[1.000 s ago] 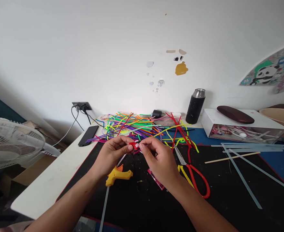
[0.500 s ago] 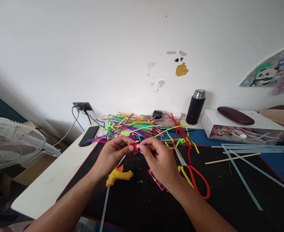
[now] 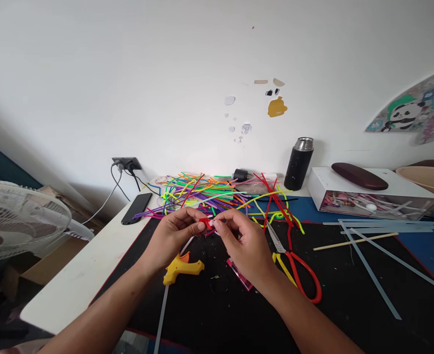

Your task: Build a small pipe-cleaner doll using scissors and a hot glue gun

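Head view: a white worktop [image 3: 65, 280] carries a black mat [image 3: 202, 324], colored stems [image 3: 209, 191] heaped at its far side. Left hand [image 3: 170, 236] and right hand [image 3: 246, 243] meet above the mat, fingers pinched, between scissors [image 3: 277, 242] at right and a yellow glue gun [image 3: 182, 268] at left. Both grip a tiny red-and-white piece [image 3: 206, 223], partly hidden by fingertips.
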`<action>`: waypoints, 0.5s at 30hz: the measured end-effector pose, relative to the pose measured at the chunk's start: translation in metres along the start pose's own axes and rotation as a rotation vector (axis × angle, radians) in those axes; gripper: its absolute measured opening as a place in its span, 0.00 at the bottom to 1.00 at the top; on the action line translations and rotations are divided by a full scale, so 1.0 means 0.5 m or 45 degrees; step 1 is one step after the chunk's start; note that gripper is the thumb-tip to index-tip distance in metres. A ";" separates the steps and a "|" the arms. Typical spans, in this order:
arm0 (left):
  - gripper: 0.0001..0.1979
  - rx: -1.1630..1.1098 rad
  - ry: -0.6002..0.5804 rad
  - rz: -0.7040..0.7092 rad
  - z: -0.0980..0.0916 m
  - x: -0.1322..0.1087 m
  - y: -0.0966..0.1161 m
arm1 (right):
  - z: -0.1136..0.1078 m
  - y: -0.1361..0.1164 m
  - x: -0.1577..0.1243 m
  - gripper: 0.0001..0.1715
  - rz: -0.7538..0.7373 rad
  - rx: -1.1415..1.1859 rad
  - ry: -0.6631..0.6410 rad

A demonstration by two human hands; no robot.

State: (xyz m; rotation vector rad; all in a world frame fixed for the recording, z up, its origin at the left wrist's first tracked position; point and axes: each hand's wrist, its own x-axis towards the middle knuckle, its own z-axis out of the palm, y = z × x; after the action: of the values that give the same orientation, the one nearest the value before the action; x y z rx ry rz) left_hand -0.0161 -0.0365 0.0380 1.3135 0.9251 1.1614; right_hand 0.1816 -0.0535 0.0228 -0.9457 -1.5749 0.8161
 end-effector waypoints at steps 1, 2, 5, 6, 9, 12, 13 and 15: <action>0.13 -0.002 -0.001 0.006 -0.001 0.000 0.000 | -0.001 -0.001 0.000 0.14 0.012 0.017 0.006; 0.13 -0.005 -0.001 0.013 -0.002 0.000 0.001 | -0.002 -0.001 0.001 0.14 0.025 0.034 0.014; 0.12 -0.014 0.005 0.029 -0.004 0.001 0.000 | -0.004 -0.003 0.001 0.16 0.060 0.065 0.034; 0.12 -0.014 0.007 0.032 -0.005 0.002 0.000 | -0.004 -0.003 0.001 0.17 0.068 0.066 0.034; 0.11 -0.006 0.000 0.029 -0.004 0.002 0.001 | -0.002 -0.001 -0.001 0.16 0.071 0.050 0.013; 0.12 0.009 -0.009 0.010 -0.001 -0.001 0.003 | 0.002 0.005 -0.002 0.15 0.065 0.031 -0.016; 0.12 0.014 -0.008 0.005 0.000 -0.001 0.004 | 0.003 0.006 -0.002 0.15 0.061 0.028 -0.024; 0.12 0.019 -0.004 -0.001 0.001 -0.002 0.004 | 0.004 0.008 -0.001 0.15 0.052 0.021 -0.030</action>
State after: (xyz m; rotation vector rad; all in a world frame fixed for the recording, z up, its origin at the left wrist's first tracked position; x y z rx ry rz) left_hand -0.0161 -0.0379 0.0398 1.3265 0.9335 1.1541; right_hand 0.1805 -0.0522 0.0185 -0.9624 -1.5710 0.8706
